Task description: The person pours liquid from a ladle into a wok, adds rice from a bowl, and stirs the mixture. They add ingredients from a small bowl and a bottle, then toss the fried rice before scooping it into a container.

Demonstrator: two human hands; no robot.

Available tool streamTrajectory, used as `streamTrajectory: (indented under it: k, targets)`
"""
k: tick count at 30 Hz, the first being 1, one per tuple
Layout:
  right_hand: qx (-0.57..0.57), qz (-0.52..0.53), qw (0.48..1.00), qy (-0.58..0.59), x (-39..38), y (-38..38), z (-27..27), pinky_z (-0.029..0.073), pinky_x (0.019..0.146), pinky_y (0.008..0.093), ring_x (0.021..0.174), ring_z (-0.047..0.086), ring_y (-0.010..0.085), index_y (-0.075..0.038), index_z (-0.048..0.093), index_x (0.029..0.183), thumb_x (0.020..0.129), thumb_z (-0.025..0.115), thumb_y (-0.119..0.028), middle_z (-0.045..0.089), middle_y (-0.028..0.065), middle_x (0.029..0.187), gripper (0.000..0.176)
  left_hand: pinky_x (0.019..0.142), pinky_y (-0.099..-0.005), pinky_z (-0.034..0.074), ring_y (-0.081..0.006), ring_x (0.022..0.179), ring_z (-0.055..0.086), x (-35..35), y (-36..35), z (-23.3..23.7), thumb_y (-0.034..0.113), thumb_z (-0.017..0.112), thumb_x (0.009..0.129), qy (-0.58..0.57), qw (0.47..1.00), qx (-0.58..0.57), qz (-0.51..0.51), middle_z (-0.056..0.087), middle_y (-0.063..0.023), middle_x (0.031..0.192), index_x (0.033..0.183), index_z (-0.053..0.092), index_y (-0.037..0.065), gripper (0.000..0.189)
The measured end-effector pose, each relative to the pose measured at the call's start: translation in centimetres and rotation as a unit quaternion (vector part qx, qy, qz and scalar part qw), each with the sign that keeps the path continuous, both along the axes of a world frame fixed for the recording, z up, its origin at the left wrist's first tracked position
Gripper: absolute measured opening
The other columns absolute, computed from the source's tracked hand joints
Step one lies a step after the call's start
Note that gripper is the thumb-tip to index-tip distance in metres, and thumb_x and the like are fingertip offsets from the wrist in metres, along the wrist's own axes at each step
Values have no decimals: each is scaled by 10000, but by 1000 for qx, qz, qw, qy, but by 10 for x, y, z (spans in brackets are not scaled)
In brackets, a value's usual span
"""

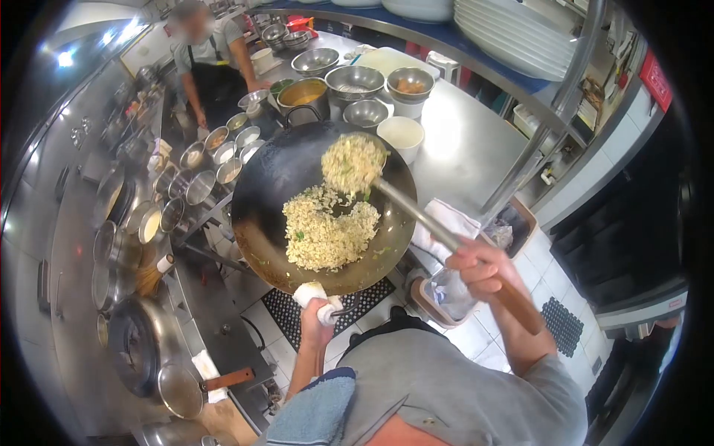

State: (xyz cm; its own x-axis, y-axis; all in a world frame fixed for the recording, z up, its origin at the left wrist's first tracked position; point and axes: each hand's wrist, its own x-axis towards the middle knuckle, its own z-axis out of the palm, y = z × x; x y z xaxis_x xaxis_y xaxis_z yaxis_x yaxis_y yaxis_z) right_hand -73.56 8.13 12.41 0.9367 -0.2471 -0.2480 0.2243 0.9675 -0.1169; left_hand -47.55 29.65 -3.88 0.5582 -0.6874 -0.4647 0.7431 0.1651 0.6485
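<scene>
My left hand (316, 321) is closed around the near handle of a big dark wok (262, 178), with a folded white cloth (311, 295) between hand and metal. Fried rice (327, 234) flecked with green lies in the wok's lower middle. In my right hand (480, 269) is a long-handled ladle (420, 213), gripped by its shaft near the wooden end. Its bowl is heaped with more fried rice (353, 163) and hangs over the far part of the wok, so the bowl itself is mostly hidden.
Metal bowls (355, 80) and a white container (401, 137) stand on the steel counter (454, 141) beyond the wok. Seasoning pots (199, 186) line the left. A person (212, 59) stands at back left. Stacked plates (513, 37) sit on the shelf above; a bin (446, 297) is at right.
</scene>
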Motion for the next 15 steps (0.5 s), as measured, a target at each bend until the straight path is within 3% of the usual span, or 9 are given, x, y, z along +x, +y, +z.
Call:
streamTrajectory:
  k: [2, 6, 9, 12, 13, 14, 15]
  targets:
    - [-7, 5, 1000, -1, -4, -31, 17, 325, 255, 165, 408, 389, 11, -62, 391, 938, 950, 377, -70, 389, -10, 697, 21, 627, -283, 458, -145, 640, 557, -3, -20, 1, 69, 517, 761, 1, 1000, -2, 5, 538, -32, 672, 697, 545, 57, 71]
    - [-124, -57, 984, 112, 2, -74, 58, 293, 263, 155, 397, 370, 7, -95, 365, 811, 945, 387, -80, 412, -26, 677, 136, 620, -293, 463, -152, 638, 561, 0, -37, -5, 70, 517, 758, 13, 1000, 13, 9, 539, -35, 677, 694, 539, 58, 68]
    - [-226, -33, 961, 157, -1, -118, 36, 281, 277, 151, 415, 373, 3, -79, 386, 770, 950, 411, -148, 378, -23, 624, 195, 617, -300, 467, -163, 638, 564, -4, -37, -2, 71, 518, 751, 24, 999, 20, 25, 541, -42, 679, 697, 538, 55, 60]
    - [-322, -41, 906, 271, 10, -135, 27, 260, 311, 150, 430, 372, 2, -56, 459, 843, 913, 462, -116, 404, -23, 631, 93, 624, -312, 475, -188, 643, 571, -7, -16, 13, 72, 520, 737, -32, 998, 53, 24, 549, -57, 692, 710, 536, 48, 39]
    - [-360, -108, 872, 313, 14, -125, 19, 288, 340, 184, 441, 395, 30, 1, 501, 1023, 853, 485, -43, 425, -13, 635, 176, 627, -315, 478, -192, 646, 573, -5, -4, 2, 71, 520, 734, -63, 996, 54, 22, 551, -60, 697, 710, 534, 49, 35]
    - [-415, -84, 839, 341, 17, -124, 8, 318, 351, 207, 441, 409, 52, 18, 483, 1074, 846, 503, -65, 432, -9, 629, 243, 629, -318, 480, -196, 649, 576, -4, 5, -4, 70, 520, 731, -93, 994, 52, 20, 553, -62, 702, 710, 533, 50, 31]
    - [-465, -58, 803, 367, 21, -124, -8, 348, 362, 230, 442, 423, 74, 36, 466, 1125, 839, 520, -86, 438, -5, 622, 316, 632, -320, 483, -198, 652, 578, -3, 16, -8, 68, 522, 727, -43, 998, 46, 30, 555, -63, 706, 717, 530, 51, 22]
